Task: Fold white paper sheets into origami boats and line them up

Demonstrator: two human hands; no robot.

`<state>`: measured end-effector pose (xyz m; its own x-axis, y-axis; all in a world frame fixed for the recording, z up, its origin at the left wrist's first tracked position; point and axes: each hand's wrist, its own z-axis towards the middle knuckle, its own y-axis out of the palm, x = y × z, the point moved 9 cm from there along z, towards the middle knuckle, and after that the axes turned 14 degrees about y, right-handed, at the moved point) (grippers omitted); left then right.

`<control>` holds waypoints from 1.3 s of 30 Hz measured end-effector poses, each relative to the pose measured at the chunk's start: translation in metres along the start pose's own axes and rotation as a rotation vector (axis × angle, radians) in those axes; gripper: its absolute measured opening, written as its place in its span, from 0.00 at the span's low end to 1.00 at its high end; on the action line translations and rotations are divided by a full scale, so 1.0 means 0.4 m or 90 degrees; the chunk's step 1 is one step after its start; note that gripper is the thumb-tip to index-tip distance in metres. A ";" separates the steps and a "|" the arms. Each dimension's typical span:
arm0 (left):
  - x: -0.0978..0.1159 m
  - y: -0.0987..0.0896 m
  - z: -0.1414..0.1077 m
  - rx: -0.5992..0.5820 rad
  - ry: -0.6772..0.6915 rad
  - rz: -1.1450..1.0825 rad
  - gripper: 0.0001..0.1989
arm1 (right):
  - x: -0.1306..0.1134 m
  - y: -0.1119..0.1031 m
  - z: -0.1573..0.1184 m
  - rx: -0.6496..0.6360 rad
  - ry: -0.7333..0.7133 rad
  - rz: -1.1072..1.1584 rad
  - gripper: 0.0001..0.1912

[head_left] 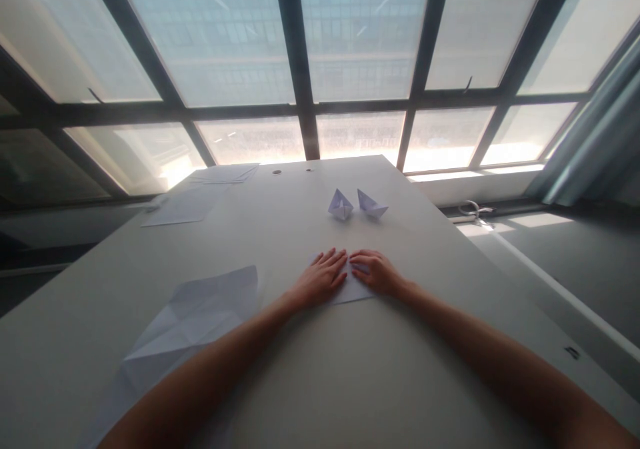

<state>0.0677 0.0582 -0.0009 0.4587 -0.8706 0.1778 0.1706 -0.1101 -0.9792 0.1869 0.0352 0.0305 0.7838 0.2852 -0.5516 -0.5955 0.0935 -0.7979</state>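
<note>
A folded sheet of white paper [353,293] lies flat on the table, partly hidden under both hands. My left hand [325,277] rests flat on its left part, fingers stretched out toward the upper right. My right hand [376,271] touches the right part with bent fingers; they stand apart from the thumb, and a bit of paper shows between them. Just beyond the hands stand two folded paper boats [341,206], the other paper boat [373,205] being on the right.
A large creased sheet [195,319] lies left of my left forearm, partly covered by it. Farther back on the white table [280,229] are several flat sheets [183,207]. Windows [360,35] rise behind the table's far edge. A white cable [470,209] lies off to the right.
</note>
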 end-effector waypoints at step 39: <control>-0.010 -0.004 -0.003 0.012 -0.037 0.020 0.34 | 0.079 0.034 -0.002 -0.034 0.164 -0.184 0.26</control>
<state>0.0644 0.0612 -0.0003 0.5137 -0.8441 0.1536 0.1715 -0.0744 -0.9824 0.2036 0.0449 0.0020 0.9403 0.0055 -0.3402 -0.3394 0.0829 -0.9370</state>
